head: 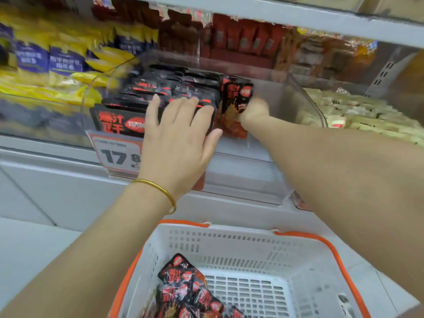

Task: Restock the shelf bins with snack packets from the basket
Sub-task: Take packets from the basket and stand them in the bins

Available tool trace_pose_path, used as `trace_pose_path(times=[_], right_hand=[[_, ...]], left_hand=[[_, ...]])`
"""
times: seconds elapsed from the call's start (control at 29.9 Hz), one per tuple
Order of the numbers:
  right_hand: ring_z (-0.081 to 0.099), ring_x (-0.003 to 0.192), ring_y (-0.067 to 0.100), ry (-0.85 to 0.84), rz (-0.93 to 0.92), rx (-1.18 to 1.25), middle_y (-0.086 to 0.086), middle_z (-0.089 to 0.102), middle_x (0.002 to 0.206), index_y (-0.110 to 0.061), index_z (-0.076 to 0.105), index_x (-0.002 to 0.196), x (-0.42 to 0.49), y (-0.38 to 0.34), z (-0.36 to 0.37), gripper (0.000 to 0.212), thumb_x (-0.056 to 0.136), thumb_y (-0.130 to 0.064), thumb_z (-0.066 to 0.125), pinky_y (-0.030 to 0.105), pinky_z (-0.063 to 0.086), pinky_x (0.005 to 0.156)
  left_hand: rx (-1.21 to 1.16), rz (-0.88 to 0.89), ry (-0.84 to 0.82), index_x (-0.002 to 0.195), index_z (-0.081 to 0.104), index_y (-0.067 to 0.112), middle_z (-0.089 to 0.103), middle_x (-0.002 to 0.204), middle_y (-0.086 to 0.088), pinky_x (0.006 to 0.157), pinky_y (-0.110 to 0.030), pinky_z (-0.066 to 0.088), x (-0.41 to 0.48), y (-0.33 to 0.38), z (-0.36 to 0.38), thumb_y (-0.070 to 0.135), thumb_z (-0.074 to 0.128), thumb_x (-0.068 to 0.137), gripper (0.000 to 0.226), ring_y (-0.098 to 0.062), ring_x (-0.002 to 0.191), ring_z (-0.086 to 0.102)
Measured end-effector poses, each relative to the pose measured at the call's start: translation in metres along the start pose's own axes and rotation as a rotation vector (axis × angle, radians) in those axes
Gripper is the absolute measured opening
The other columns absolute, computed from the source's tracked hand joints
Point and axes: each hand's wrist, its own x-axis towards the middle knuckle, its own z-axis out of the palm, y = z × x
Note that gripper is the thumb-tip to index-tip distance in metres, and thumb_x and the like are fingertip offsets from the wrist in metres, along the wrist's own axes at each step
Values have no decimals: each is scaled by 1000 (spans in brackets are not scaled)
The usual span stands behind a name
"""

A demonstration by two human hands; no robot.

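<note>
Left grip flat, fingers straight, pressing on the row of black-and-red packets in the clear bin. Right grip, at the left one's 2 o'clock, clamps one packet upright beside the row. Down at 6 o'clock, the white basket holds more packets in its left corner.

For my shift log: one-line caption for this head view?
Left hand steadies black packets in the clear bin while right hand slots another packet beside them, basket below.
</note>
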Motion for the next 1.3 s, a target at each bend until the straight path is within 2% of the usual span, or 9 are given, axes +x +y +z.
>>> trace_pose_path(times=[0.17,0.3,0.43,0.53,0.63,0.73,0.87,1.1,1.3], right_hand=[[54,119,29,120,97,-111,14,56,128,-3,49,127,28,6,20,32,95,-9,48,31,43,93],[48,125,26,74,31,-323,13,49,135,-2,40,134,34,4,28,34,100,-8,39,29,38,98],[41,132,25,93,95,-143,13,43,141,-1,37,137,22,-1,22,37,103,-13,33,26,33,102],[48,125,21,17,11,-209,9,51,134,-10,47,130,8,-10,6,32,99,-14,39,25,37,95],[61,108,28,-11,78,70,15,58,124,-6,52,121,-17,-27,-20,28,93,-8,51,31,51,80],[69,72,31,18,-76,164,18,65,98,-11,47,90,-74,-35,-60,12,88,-5,57,37,57,48],[66,53,18,-39,-409,112,-1,58,68,-13,53,81,-180,3,-98,9,88,-14,59,33,52,47],[69,71,31,-914,-74,-379,21,69,92,1,61,97,-231,163,20,20,93,-18,56,35,55,57],[54,117,29,-1014,154,-403,14,47,138,-6,25,146,-280,289,122,54,99,-21,48,39,46,97]], left_hand=[[30,-10,18,115,60,15,60,120,-7,108,-51,25,4,0,3,42,32,92,45,-30,116,52],[53,-5,31,113,61,14,61,114,-6,106,-51,27,6,-1,6,41,33,92,44,-31,111,54],[53,-5,31,117,60,15,61,115,-6,106,-50,27,6,-1,7,41,34,92,44,-31,112,53],[36,-8,41,123,57,14,58,122,-9,108,-51,25,4,-2,6,41,36,92,47,-32,116,51],[9,16,96,126,55,12,55,127,-12,111,-54,21,-2,2,-2,40,40,92,47,-34,121,48],[-22,73,194,122,57,9,56,128,-12,110,-51,24,-14,15,-21,34,45,92,41,-34,119,48],[-89,141,194,115,61,6,59,124,-12,97,-48,37,-43,41,-38,23,49,91,32,-36,113,52],[-191,183,-464,107,63,8,61,113,-12,80,-48,50,-120,80,0,28,40,83,39,-36,102,56],[-67,257,-800,122,56,10,51,132,-10,98,-44,42,-143,98,38,28,38,89,41,-31,122,46]])
